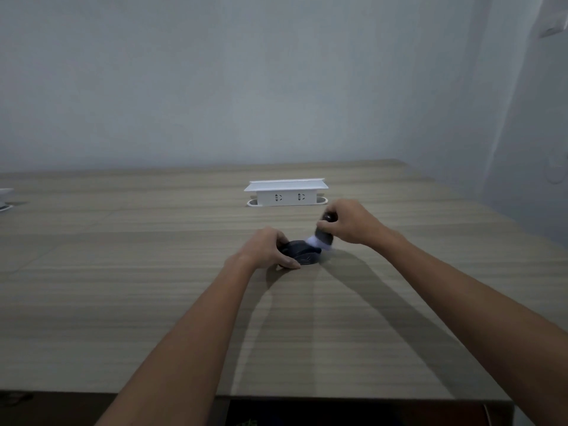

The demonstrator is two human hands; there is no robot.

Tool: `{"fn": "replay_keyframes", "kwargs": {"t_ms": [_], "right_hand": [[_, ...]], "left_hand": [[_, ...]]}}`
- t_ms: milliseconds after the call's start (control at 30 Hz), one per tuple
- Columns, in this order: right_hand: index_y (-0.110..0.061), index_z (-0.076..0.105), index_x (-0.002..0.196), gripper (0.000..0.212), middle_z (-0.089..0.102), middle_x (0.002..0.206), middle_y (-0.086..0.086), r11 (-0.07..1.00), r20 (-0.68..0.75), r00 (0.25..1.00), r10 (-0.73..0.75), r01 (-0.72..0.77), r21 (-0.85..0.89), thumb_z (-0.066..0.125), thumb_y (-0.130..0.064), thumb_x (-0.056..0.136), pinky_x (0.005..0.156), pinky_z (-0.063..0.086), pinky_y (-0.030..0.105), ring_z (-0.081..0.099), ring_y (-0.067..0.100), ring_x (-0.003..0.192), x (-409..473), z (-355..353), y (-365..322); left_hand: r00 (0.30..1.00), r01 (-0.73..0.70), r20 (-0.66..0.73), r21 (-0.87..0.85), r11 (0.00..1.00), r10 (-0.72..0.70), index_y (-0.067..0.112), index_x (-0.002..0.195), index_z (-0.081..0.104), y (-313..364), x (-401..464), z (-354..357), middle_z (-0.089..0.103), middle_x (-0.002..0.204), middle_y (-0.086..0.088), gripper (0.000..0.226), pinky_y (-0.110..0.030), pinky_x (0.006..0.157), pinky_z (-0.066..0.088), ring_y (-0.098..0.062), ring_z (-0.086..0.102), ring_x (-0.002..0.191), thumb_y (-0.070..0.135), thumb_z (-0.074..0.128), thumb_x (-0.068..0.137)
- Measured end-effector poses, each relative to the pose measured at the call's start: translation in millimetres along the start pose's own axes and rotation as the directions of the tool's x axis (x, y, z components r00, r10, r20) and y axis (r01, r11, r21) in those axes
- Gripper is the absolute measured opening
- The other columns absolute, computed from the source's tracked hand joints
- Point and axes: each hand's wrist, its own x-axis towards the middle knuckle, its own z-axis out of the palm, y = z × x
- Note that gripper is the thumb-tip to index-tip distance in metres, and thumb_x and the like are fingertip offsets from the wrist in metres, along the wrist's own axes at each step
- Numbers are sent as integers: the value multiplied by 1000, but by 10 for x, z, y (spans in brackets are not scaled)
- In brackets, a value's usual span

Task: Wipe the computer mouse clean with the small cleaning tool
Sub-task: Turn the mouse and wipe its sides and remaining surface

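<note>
A dark computer mouse lies on the wooden table, a little right of centre. My left hand grips its left side, thumb along the near edge. My right hand is closed around a small dark cleaning brush held upright. The brush's white bristles touch the far right end of the mouse and look blurred.
A white pop-up socket box stands on the table just beyond my hands. A white object sits at the far left edge. The wall runs behind the table and along the right. The table's near edge is at the bottom.
</note>
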Motion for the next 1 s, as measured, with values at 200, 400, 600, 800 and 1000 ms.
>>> {"fn": "replay_keyframes", "kwargs": {"t_ms": [200,400,600,800,1000], "right_hand": [[-1,71,75,33,61,60,12,993,49,998,-31,25,116,69,-32,84,51,37,27,47,14,52,-29,61,-73],[-2,71,73,26,66,65,6,999,-8,1000,-23,23,49,68,-24,86,50,34,21,53,14,58,-46,49,3],[1,75,76,22,66,66,6,999,39,998,39,-39,16,68,-18,85,48,32,18,49,10,52,-41,10,55],[2,59,61,35,49,52,3,986,3,998,70,-69,151,68,-23,83,44,32,22,40,13,45,12,73,-70],[1,72,72,27,61,60,17,993,-6,1000,25,-24,116,69,-23,83,49,37,29,49,18,53,31,-8,-95]], "left_hand": [[1000,12,3,7,1000,-12,10,98,77,11,-10,0,77,93,-10,50,-45,82,55,-29,70,91,38,92,59],[999,46,-3,7,999,-46,7,99,75,58,-19,16,77,94,-12,54,-45,83,55,-28,70,91,38,93,59],[998,63,-7,28,998,-63,7,96,75,65,-23,23,77,92,-13,54,-46,82,56,-29,70,90,41,93,57],[998,70,-7,36,997,-70,9,95,75,62,-29,12,77,90,-10,55,-47,82,56,-27,70,88,43,93,55],[998,56,-24,62,997,-54,8,90,76,73,-37,36,76,83,-11,55,-41,67,52,-28,69,79,47,92,54]]}}
